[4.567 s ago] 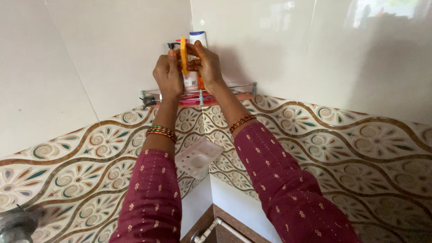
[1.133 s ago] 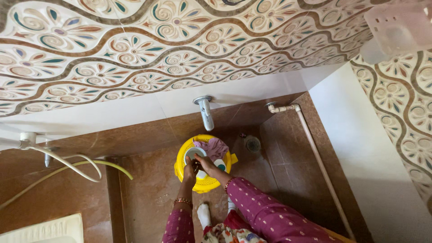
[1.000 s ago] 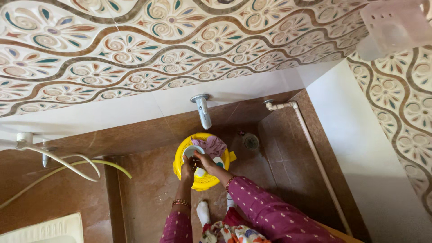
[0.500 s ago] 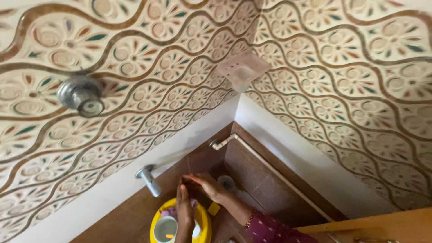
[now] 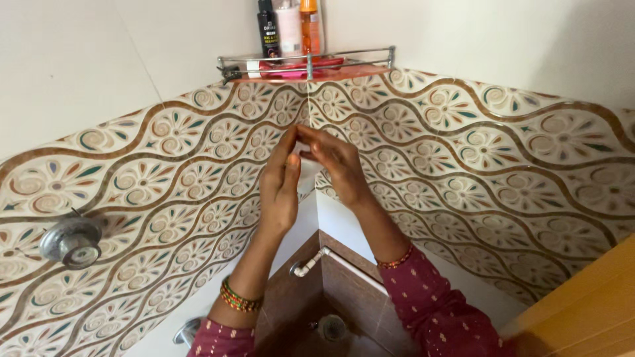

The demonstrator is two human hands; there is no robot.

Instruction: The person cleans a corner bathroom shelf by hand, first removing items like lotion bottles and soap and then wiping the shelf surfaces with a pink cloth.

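Looking at the patterned tile walls (image 5: 503, 165) meeting in a corner, both hands raised in front of that seam. Wire corner shelf (image 5: 311, 63) sits well above the fingertips, carrying a black bottle (image 5: 267, 28), a white bottle (image 5: 289, 28) and an orange bottle (image 5: 309, 25), all upright. Round tap knob (image 5: 69, 241) is far off on my left, white pipe (image 5: 311, 263) below. Left hand (image 5: 281, 188) is flat, fingers together, pointing up. Right hand (image 5: 334, 162) curls toward it, fingertips touching at the top. Whether anything is pinched between them, I cannot tell. Shelf lies straight up; both hands about equally near.
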